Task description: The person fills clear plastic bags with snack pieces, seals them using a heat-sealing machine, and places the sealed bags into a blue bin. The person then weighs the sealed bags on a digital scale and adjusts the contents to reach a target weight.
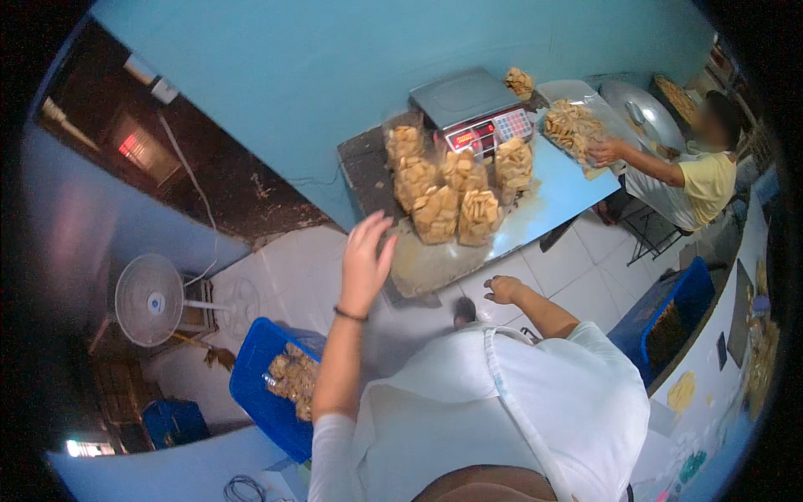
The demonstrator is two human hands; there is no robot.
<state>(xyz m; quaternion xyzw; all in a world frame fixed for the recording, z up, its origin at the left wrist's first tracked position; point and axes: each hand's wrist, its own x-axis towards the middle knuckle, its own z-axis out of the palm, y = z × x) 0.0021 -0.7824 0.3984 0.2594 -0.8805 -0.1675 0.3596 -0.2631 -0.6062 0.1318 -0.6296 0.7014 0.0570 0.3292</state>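
A pile of clear plastic bags filled with light brown crackers [447, 188] stands on the pale blue table [560, 188], in front of a grey electronic weighing scale with a red display [473, 109]. The left hand [365, 259] is raised just beside the lower left bags, open, with the fingers spread, and it holds nothing. The right hand [503, 289] hangs lower, near the table edge, loosely curled and empty. A blue plastic crate with more cracker bags [268, 393] sits on the white tiled floor by the left forearm. A white standing fan [150, 299] is further left. At the far end of the table, another person's hand [606, 151] touches a large open bag of crackers [573, 125].
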